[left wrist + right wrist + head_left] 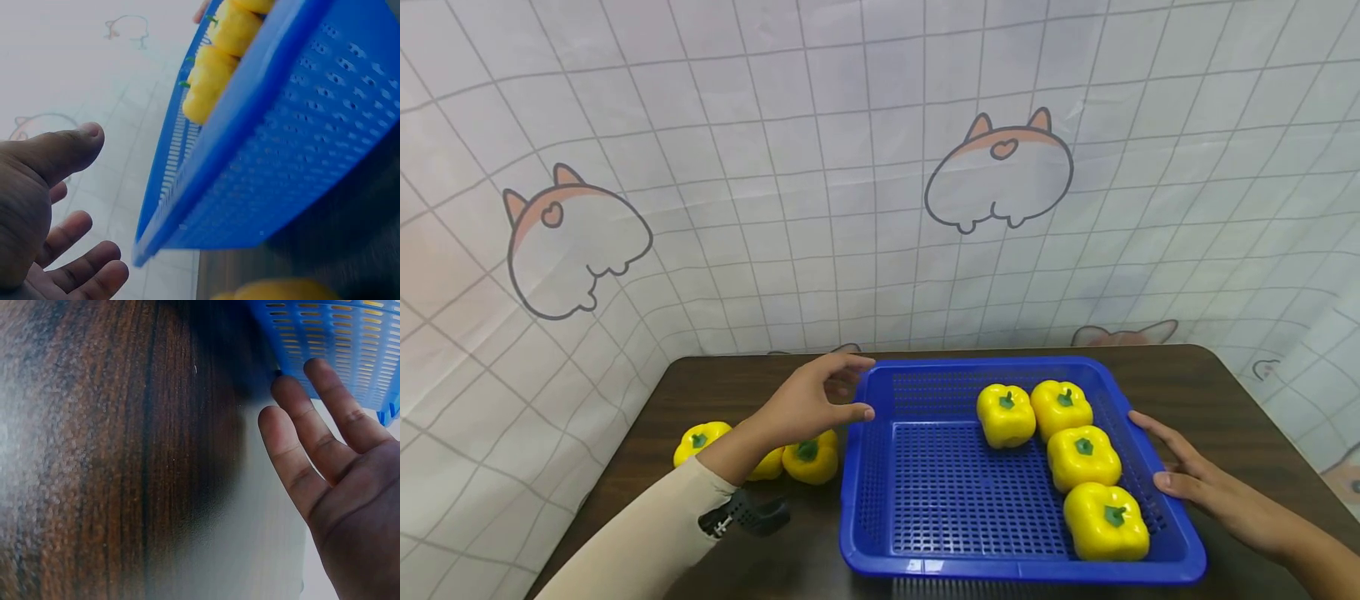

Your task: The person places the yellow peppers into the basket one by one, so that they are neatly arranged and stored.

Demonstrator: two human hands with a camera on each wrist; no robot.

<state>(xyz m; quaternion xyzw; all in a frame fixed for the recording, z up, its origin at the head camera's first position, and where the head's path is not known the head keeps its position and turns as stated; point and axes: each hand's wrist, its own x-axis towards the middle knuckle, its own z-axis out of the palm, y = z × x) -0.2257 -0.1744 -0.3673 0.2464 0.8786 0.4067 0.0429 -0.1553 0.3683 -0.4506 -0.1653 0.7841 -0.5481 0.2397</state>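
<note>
Cream-coloured sleeve cloth (pixel 640 537) covers the person's left forearm, and a black strap (pixel 721 518) sits at the wrist. Beyond the cuff, the left hand (pixel 805 400) hangs just beside a blue, rectangular, perforated plastic basket (pixel 977 508), which stands between the two hands. The left fingers (pixel 69 237) are slightly bent and well apart from the thumb, holding nothing; the left wrist view shows a gap between them and the basket's rim. At the opposite side, the right hand (pixel 1221 497) lies along the rim, its fingers (pixel 340 400) extended and spread, with the thumb apart; whether they touch the plastic cannot be told for certain.

Inside the basket, toward the right fingers, are four glossy yellow bell peppers with green stems (pixel 1084 458). Three line the wall next to the right hand; the fourth sits beside the farthest one, on the side toward the left fingers. Outside, below the left fingers, lie three more yellow peppers (pixel 811 460), the middle one partly hidden by the wrist. Everything rests on a dark brown, wood-grained bench (pixel 1180 375). Past both hands rises a white, grey-gridded backdrop (pixel 775 208) with cartoon animal drawings (pixel 1000 179).
</note>
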